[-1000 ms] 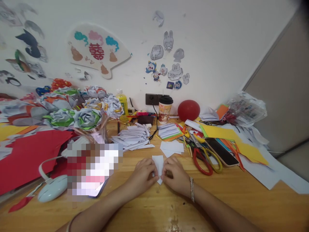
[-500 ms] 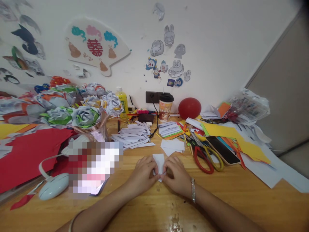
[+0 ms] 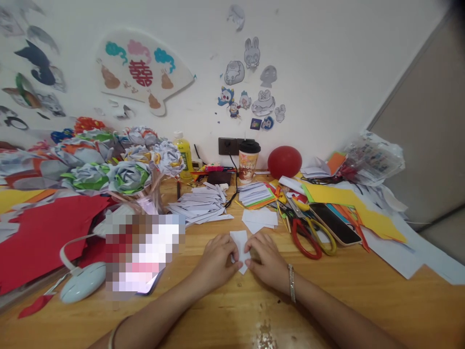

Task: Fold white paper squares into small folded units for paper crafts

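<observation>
A small folded piece of white paper [image 3: 239,238] lies on the wooden table between both hands, its lower end narrowing to a point. My left hand [image 3: 220,259] is curled at its left side, with thumb and index fingertip pressing on the paper. At the right edge, my right hand [image 3: 267,259] pinches or touches the paper with bent index finger and thumb, the two tips a little apart. Just beyond the hands rest loose white paper sheets [image 3: 259,219]. Farther back sit a heap of folded white strips [image 3: 199,203] and a stack of paper slips [image 3: 256,194].
Red-handled scissors [image 3: 307,240] and a phone [image 3: 336,225] lie to the right, beside yellow paper [image 3: 334,196]. A lidded cup [image 3: 249,162] and red balloon [image 3: 285,162] stand behind. Paper flowers [image 3: 131,177], red paper [image 3: 47,232] and a white device [image 3: 83,282] occupy the left.
My right thumb has moved slightly away from my left thumb, so the pointed lower end of the paper shows more. The paper stays almost in place.
</observation>
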Available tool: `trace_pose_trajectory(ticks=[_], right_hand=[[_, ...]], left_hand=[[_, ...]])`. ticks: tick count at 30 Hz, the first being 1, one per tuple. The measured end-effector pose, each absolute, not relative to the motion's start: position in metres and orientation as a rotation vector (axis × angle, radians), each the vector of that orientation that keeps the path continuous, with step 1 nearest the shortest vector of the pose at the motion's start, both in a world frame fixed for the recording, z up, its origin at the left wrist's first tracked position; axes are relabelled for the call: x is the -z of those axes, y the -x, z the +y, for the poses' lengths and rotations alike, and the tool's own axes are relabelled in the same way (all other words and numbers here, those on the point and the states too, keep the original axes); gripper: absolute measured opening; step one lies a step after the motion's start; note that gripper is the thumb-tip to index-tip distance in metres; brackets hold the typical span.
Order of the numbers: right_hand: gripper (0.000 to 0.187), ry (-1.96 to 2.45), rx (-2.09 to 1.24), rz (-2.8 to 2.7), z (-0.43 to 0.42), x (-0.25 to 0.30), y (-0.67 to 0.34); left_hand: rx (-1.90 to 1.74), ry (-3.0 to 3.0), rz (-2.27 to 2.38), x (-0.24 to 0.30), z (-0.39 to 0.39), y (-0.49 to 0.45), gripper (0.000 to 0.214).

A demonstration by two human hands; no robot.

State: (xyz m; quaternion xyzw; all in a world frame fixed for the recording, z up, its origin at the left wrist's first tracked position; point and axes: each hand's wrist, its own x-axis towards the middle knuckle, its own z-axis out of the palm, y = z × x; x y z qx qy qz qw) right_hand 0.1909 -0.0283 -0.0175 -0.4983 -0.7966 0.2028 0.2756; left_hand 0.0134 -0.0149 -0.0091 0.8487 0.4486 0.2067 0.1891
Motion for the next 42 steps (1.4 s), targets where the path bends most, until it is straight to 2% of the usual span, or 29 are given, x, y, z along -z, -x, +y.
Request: trace_pose_trajectory(ticks=[5,8,12,17,20,23,29,34,36,39,42], right_hand=[[0.021,1.335,-0.535,-2.035,-0.026,0.022,-0.19],[0.013,1.309,-0.528,-2.018,-0.028,0.022,-0.189],[0.027,1.334,-0.485,-2.098,-0.032,0.019,-0.188],[0.03,1.391,-0.539,-2.117,-0.033,0.014,-0.187],[0.031,1.344,-0.6,-2.15,-0.03,0.011,-0.19],[0.029,1.277,-0.614,-2.174,-0.022,0.009,-0.199],[0.012,1.226,-0.267,-2.185,-0.018,0.001,-0.207],[0.029,1.001,0.054,-2.367,-0.031,-0.001,-0.193],[0.023,0.95,0.185,-2.374,-0.029,0.002,-0.191],[0.002,0.85,0.366,-2.441,-0.019,0.008,-0.196],[0.009,0.862,0.494,-2.425,-0.008,0.014,-0.204]], left_hand=[[-0.592,-2.393,1.264,0.01,-0.014,-0.014,0.009],[-0.59,-2.392,1.271,0.01,-0.014,-0.015,0.008],[-0.6,-2.397,1.3,0.011,-0.012,-0.014,0.011],[-0.684,-2.445,1.471,0.01,-0.001,0.004,0.014],[-0.79,-2.614,1.351,0.011,0.008,0.016,0.024],[-0.693,-2.894,1.095,0.017,0.014,0.023,0.036],[-0.528,-3.141,1.197,0.024,-0.001,0.013,0.029],[-0.593,-3.159,1.329,0.022,-0.02,0.001,0.021],[-0.697,-3.169,1.315,0.023,-0.023,0.0,0.022],[-0.758,-3.094,1.257,0.023,-0.024,0.0,0.019],[-0.719,-2.853,1.312,0.018,-0.022,0.0,0.02]])
